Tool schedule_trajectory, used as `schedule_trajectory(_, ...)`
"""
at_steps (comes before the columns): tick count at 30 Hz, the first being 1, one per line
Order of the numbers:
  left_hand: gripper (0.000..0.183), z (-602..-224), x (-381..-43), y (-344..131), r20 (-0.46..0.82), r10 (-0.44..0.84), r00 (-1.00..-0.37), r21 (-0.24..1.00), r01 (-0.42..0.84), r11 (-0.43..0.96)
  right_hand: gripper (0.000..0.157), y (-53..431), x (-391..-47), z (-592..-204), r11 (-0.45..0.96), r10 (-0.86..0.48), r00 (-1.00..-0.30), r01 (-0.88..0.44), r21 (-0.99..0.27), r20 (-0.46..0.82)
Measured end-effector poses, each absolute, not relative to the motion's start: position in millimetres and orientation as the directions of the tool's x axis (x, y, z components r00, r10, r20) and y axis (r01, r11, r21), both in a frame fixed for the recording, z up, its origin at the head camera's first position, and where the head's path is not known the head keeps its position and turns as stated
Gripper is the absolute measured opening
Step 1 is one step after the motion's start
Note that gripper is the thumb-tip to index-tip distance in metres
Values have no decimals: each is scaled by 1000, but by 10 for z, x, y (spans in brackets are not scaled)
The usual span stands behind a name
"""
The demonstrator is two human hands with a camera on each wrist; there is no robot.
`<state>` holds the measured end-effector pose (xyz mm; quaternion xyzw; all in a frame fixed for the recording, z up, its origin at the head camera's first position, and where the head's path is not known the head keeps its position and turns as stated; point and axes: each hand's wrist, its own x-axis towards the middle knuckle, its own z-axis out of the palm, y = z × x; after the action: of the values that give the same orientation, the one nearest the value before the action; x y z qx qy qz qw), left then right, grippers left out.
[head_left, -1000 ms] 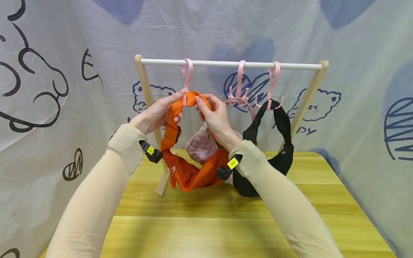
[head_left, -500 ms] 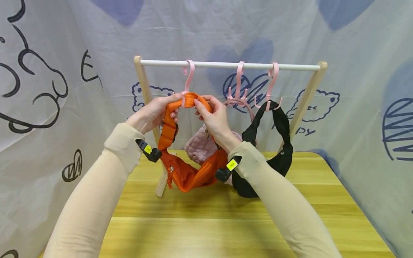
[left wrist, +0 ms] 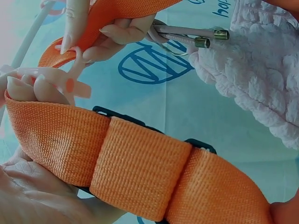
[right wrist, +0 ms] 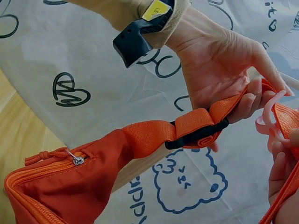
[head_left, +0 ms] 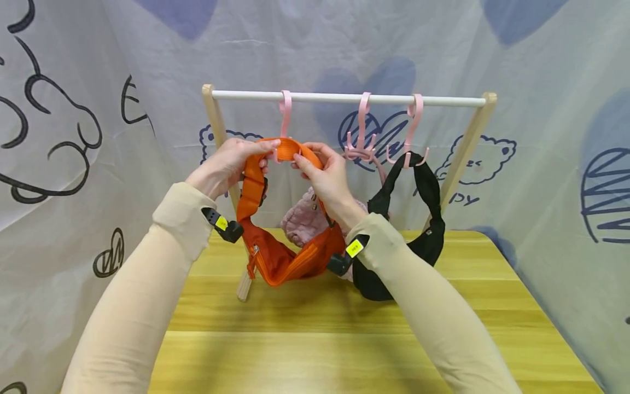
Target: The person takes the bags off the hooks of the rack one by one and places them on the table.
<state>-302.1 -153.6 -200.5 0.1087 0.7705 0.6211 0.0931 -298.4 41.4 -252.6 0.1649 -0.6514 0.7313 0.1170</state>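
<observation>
Orange bag (head_left: pixel 295 260) hangs below both hands at the left end of the rack, its orange strap (head_left: pixel 253 189) looped up to the prongs of a pink hanger (head_left: pixel 285 116); I cannot tell whether the prongs bear its weight. On my head feed the left hand (head_left: pixel 227 163) pinches the strap between thumb and fingers, and the right hand (head_left: pixel 327 174) pinches it on the other side of the hanger. Compared with half a second ago, the left hand has moved slightly outward, the strap loop is wider, the bag sits a little higher and farther left, and the hanger's stem stands straighter. Meanwhile the right hand, the black bag (head_left: pixel 429 246) and the fluffy pink bag (head_left: pixel 301 219) have hardly changed. My right wrist view shows a black slider buckle (right wrist: pixel 196 135) on the strap and a silver zip pull (right wrist: pixel 78 160) on the bag. A white rail (head_left: pixel 325 97) spans the wooden posts (head_left: pixel 465 150) of the rack, which stands on a yellowish wood-grain table (head_left: pixel 364 355) with soft shadows across it. Pale cloth (head_left: pixel 546 98) lines the back and sides of the space, printed with blue hearts and line-drawn bears.
</observation>
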Motion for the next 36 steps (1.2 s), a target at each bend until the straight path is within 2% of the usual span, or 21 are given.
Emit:
schedule_trajectory(10, 30, -1908, -2959, -1548, 33, 174, -984, 947, 86, 310, 30, 430, -2961, -2469, -140, -65, -928, -355, -924, 367)
schedule_trajectory(16, 35, -1920, -2914, -1496, 192, 110, -975, 869, 221, 443, 29, 431, -2969, -2461, -143, -69, -929, -352, -925, 364)
schedule_trajectory(20, 34, -1965, -2906, -1459, 373, 91, -923, 747, 357, 561, 29, 438, -2963, -2455, -148, -74, -926, -357, -922, 370)
schedule_trajectory(26, 23, -2072, -2913, -1387, 632, 102, -769, 489, 497, 717, 29, 430, -2943, -2442, -163, -74, -919, -372, -914, 387)
schedule_trajectory(30, 22, -2154, -2898, -1369, 687, 124, -716, 417, 528, 740, 29, 429, -2926, -2446, -147, -78, -917, -377, -914, 391)
schedule_trajectory(36, 20, -2272, -2895, -1358, 681, 128, -721, 441, 543, 715, 25, 424, -2916, -2460, -166, -84, -912, -385, -908, 402)
